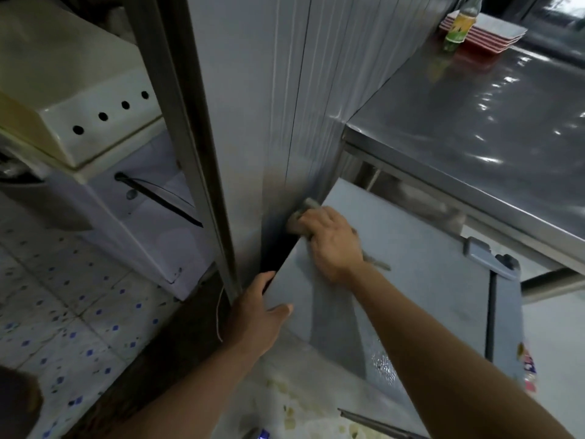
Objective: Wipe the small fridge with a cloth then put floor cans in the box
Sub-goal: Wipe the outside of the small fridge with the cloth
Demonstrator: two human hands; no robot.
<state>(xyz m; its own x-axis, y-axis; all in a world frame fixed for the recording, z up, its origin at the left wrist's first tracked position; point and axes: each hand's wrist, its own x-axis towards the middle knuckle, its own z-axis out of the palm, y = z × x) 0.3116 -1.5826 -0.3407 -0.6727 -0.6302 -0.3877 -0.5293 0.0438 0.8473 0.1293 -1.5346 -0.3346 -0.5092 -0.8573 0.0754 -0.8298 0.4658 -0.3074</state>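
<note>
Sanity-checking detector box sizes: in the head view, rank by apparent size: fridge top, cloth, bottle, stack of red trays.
1. fridge top, by far
2. stack of red trays
3. bottle and cloth: too close to rank; the right hand hides most of the cloth.

This looks like a working kitchen, perhaps behind a small eatery. A stainless-steel worktop carries a stack of red-and-white trays and a green-labelled bottle. A small grey fridge sits tucked beside it, against ribbed metal panelling, above a patterned tile floor.
</note>
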